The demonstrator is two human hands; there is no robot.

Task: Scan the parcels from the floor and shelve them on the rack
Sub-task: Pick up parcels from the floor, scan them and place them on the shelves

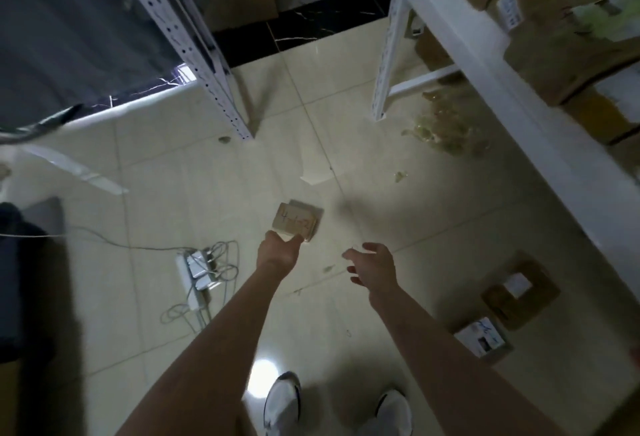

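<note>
white shoes (282,397) at the bottom edge, both arms stretched forward over the tiled floor (346,297). left hand (280,248) grips the near edge of a small brown parcel (296,222). marker writing on top reads roughly 4-1-2, blurred. the parcel looks raised off the floor, cannot tell for certain. right hand (374,266) is just beside it, fingers spread wide, holding nothing. no scanner in view.

to the right, a white-labelled parcel (483,337) and a flat brown box (519,288) lie on the floor near the foot of the white rack (485,65). power strip (194,269) with loose cables lies to the left. wrapping scraps (440,127) sit farther off under the rack. shelved boxes (554,55) fill its shelf.

judgement: step in hand = carry the small parcel to the rack. the grip is on 1 edge only, so bring the right hand under the far side before swinging it over. keep the written face up so the code stays readable. step right, away from the cables. set it in a gap beside the shelved boxes, not on top.
</note>
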